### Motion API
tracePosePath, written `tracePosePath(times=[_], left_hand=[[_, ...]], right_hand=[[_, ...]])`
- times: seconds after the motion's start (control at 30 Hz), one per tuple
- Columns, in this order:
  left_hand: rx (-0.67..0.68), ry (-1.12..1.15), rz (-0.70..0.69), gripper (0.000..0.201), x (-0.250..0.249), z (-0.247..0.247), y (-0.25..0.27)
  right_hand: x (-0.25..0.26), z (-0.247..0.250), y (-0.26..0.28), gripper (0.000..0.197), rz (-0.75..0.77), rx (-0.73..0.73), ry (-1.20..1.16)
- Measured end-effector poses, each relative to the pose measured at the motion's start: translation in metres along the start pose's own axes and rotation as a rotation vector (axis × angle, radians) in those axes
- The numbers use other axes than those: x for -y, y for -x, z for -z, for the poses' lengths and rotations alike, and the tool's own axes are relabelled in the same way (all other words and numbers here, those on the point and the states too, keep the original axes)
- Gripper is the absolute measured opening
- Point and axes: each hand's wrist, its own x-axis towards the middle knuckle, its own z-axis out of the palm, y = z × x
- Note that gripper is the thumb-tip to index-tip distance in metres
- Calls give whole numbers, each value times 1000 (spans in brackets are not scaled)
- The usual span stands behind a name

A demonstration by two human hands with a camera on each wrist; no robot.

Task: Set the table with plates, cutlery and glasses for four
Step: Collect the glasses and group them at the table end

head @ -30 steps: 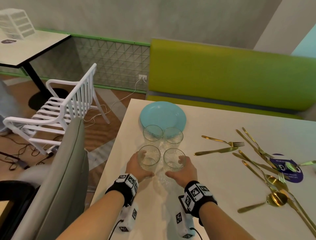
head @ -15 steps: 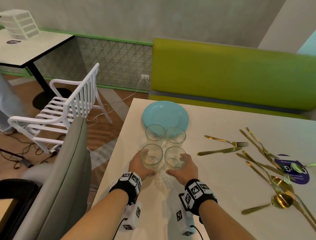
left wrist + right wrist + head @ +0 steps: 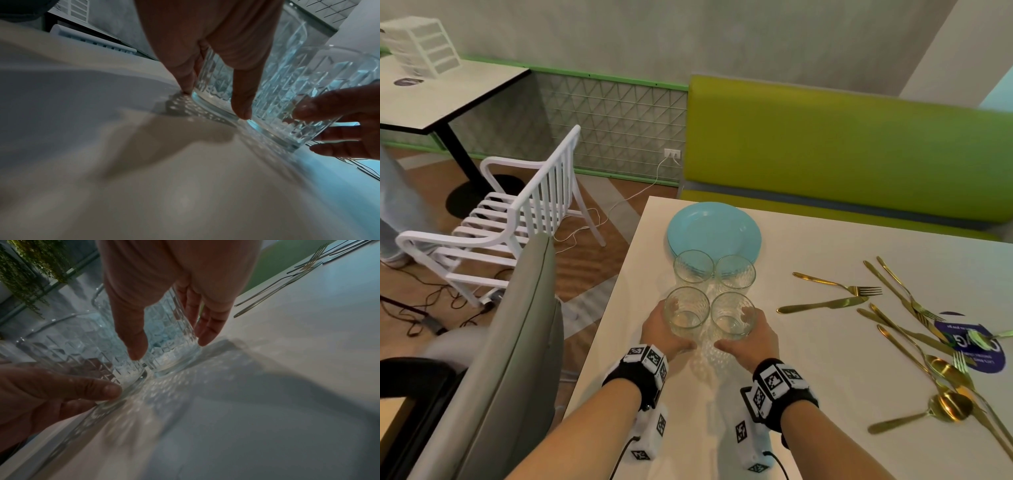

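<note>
Wall: grey plaster (image 3: pixel 688 37), green rail above a patterned panel (image 3: pixel 616 120).
Floor: wood-toned (image 3: pixel 585 270), trailing cables (image 3: pixel 421 301).
Seating: green bench (image 3: pixel 842 150) far side; white slatted chair (image 3: pixel 517 212) left; grey chair back (image 3: pixel 517 342) near left.
Second table (image 3: pixel 448 99): far left, white drawer unit (image 3: pixel 417 46) on top.

White slatted chair (image 3: pixel 517 219) on wood floor left of bench (image 3: pixel 825 394). Grey padded chair back (image 3: pixel 510 359) near bench's left edge. Green sofa (image 3: pixel 842 147) behind bench. Second table (image 3: pixel 441 99) far left, white drawer unit (image 3: pixel 417 46) on it. Wall socket (image 3: pixel 672 153) with white cable (image 3: pixel 626 198). Dark cables (image 3: pixel 431 308) on floor. Purple sticker (image 3: pixel 976 349) on bench.
</note>
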Motion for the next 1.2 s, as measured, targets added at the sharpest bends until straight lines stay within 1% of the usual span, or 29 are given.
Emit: tracePosePath(times=[0.27,0.47,0.6,0.87,1.0,1.13,1.2], left_hand=[[-12,3,5,97,-3,-1,-4],[-28,-8,4,94,-3,-2,-3],[-31,-25,-9,99,-2,-3,-4],[-53,2,-15,102,0,-6,-4],[-65,29,-2,107,0,-7,-5],[-63,79,32,129,0,-7,-2],[-52,113,41,135,-2,-5,3]], right_hand=[[1,2,0,82,12,6,15],[0,2,-2,82,15,14,23],[-1,2,-2,82,11,21,28],[-2,2,-6,84,21,26,25],[-1,3,-6,86,22,33,29],[-1,5,-5,87,0,52,23],[-1,8,-4,88,-16,69,18]])
